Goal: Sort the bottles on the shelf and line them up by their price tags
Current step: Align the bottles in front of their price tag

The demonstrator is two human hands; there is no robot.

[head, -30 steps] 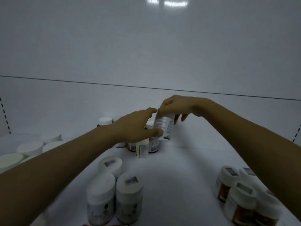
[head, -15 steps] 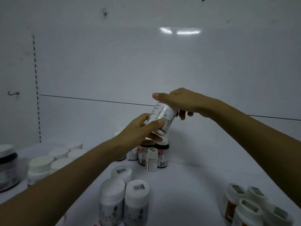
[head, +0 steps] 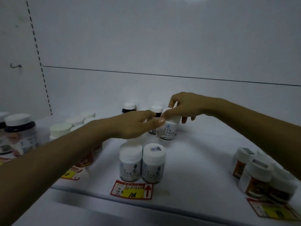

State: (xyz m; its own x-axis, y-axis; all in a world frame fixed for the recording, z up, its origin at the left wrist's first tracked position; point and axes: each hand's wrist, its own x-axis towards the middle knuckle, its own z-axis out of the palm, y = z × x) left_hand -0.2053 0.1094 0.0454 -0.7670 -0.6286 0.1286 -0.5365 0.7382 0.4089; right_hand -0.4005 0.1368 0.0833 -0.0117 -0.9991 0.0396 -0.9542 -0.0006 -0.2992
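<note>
A white bottle with a blue-printed label (head: 167, 131) stands upright at the middle of the white shelf (head: 195, 160). My right hand (head: 184, 106) grips its white cap from above. My left hand (head: 138, 124) pinches its upper side with thumb and fingers. Two matching white bottles (head: 141, 163) stand side by side nearer the front, behind a red and yellow price tag (head: 132, 190) on the shelf edge. Small dark bottles with white caps (head: 156, 111) stand behind the held bottle.
Orange-labelled white-capped bottles (head: 254, 173) cluster at the front right above another price tag (head: 270, 211). White-lidded jars (head: 68, 128) and a large dark jar (head: 19, 132) fill the left. A red-labelled bottle (head: 86, 160) sits under my left forearm.
The tilted bottle held up in the air has come down and now stands upright on the shelf, both hands still on it. The camera has tipped down, showing the price tags.
</note>
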